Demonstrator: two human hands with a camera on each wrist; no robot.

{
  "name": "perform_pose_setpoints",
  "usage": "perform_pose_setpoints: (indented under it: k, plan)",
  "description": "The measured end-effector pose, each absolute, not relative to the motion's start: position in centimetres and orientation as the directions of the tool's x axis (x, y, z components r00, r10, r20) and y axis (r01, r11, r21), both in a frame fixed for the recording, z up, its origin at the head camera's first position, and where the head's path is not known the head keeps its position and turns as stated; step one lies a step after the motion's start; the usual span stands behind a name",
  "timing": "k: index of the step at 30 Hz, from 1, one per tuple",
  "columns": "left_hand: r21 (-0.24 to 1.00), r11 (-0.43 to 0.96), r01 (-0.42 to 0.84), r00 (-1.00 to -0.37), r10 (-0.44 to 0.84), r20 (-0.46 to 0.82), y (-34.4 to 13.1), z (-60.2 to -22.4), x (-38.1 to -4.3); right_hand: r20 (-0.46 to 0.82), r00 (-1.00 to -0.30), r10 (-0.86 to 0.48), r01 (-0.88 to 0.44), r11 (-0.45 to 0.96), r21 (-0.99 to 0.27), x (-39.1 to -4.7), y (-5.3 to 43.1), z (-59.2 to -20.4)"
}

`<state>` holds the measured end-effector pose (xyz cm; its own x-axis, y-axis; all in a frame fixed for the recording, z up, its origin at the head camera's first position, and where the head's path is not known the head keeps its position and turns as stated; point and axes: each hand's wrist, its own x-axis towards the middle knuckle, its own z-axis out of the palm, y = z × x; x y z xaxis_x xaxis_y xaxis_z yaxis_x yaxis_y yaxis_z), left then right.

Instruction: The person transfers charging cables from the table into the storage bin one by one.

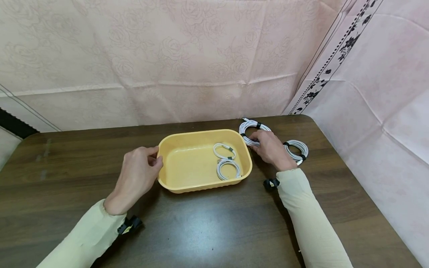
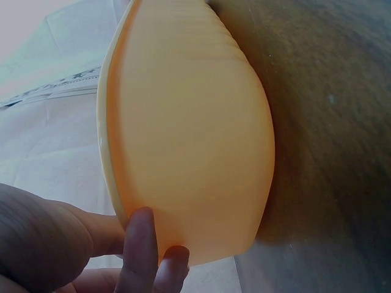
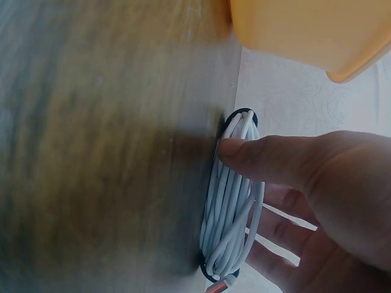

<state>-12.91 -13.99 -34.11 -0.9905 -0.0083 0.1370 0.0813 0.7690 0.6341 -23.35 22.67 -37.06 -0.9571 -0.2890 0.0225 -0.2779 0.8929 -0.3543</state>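
Note:
My left hand (image 1: 135, 176) pinches the left end of a shallow yellow plastic basin (image 1: 187, 162). In the left wrist view, fingertips (image 2: 142, 229) press the basin's outer wall below the rim. Two small coiled white cables lie in the basin's right half, an upper cable (image 1: 216, 149) and a lower cable (image 1: 219, 168). Beyond the basin's right end, my right hand (image 1: 269, 149) grips a larger coiled white cable (image 3: 229, 195) bound with black ties. Its thumb lies across the strands and the other fingers reach behind the coil.
Another tied white cable coil (image 1: 304, 147) lies on the brown wooden table (image 1: 194, 230), right of my right hand. Patterned pale cloth (image 1: 187, 67) hangs behind the table's back edge and along its right side.

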Motion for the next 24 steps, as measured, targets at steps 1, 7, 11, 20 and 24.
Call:
perform_pose_setpoints:
  k: [1,7,11,20,24]
  plan:
    - [0.634,0.770,0.079,-0.991,-0.010,0.136,-14.00,-34.13,-12.89,0.025,-0.956,-0.292,-0.282,0.892,-0.353,-23.38,22.69,-37.09]
    - [0.633,0.771,0.078,-0.991,-0.010,0.134,-13.99,-34.14,-12.87,0.029,-0.956,-0.292,-0.284,0.895,-0.343,-23.30,22.62,-37.04]
    - [0.635,0.769,0.079,-0.991,-0.006,0.130,-13.95,-34.06,-12.93,0.031,-0.958,-0.286,-0.280,0.901,-0.330,-23.28,22.61,-36.96]
    - [0.634,0.770,0.077,-0.991,-0.008,0.131,-13.96,-34.10,-12.93,0.037,-0.959,-0.280,-0.276,0.905,-0.324,-23.24,22.55,-36.90]
    - [0.629,0.774,0.077,-0.991,-0.012,0.136,-13.99,-34.16,-12.90,0.050,-0.957,-0.284,-0.285,0.904,-0.319,-23.29,22.57,-37.04]
